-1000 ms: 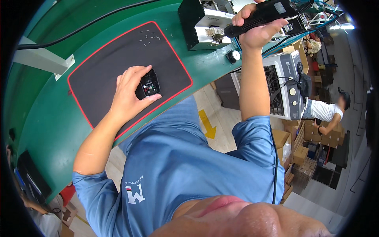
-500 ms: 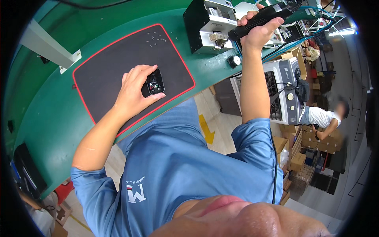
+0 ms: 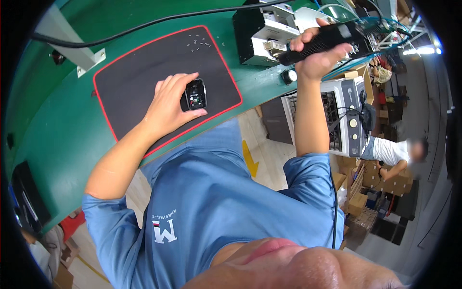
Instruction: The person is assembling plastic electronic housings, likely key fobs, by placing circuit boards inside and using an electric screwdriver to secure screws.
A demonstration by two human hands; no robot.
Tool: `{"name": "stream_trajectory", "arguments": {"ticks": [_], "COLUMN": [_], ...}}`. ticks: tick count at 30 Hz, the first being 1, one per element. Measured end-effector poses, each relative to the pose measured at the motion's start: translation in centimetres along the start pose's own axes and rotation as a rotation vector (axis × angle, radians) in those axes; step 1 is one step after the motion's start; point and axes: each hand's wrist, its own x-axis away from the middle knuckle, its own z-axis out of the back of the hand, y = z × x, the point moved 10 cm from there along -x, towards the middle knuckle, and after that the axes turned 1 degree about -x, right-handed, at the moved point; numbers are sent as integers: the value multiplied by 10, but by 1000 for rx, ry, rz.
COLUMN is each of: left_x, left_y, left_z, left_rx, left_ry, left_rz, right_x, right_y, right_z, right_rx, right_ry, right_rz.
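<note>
One casing [image 3: 196, 94] in half-curled left hand [image 3: 168, 103], black tool [image 3: 334, 38] in tight right hand [image 3: 315, 65]

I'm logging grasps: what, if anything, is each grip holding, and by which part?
Right grip: apparently a black electric screwdriver, around its barrel. Left grip: a small open black casing, by opposite ends.

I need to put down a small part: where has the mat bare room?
The mat is bare at upper left, between left hand and post; crowded at upper right by white bits, and by the black device.
</note>
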Motion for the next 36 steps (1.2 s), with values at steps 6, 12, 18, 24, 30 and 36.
{"name": "stream_trajectory", "arguments": {"ticks": [6,12,18,24,30,36], "left_x": [-2,-3,-1,-2,-3,-3], "left_y": [6,3,3,4,3,3], "left_z": [0,-1,-2,0,0,1], "left_rx": [-7,10,20,10,15,15], "left_ry": [26,20,34,42,38,45], "left_rz": [-74,-47,-47,-54,-53,-62], "right_x": [51,71,86,88,90,90], "right_y": [-31,1,15,18,20,16], "right_z": [-98,-148,-152,-153,-157,-161], "right_rx": [-545,-637,-624,-622,-661,-696], "right_ry": [-324,-394,-325,-342,-374,-424], "right_rz": [44,26,-27,-26,-50,-32]}}
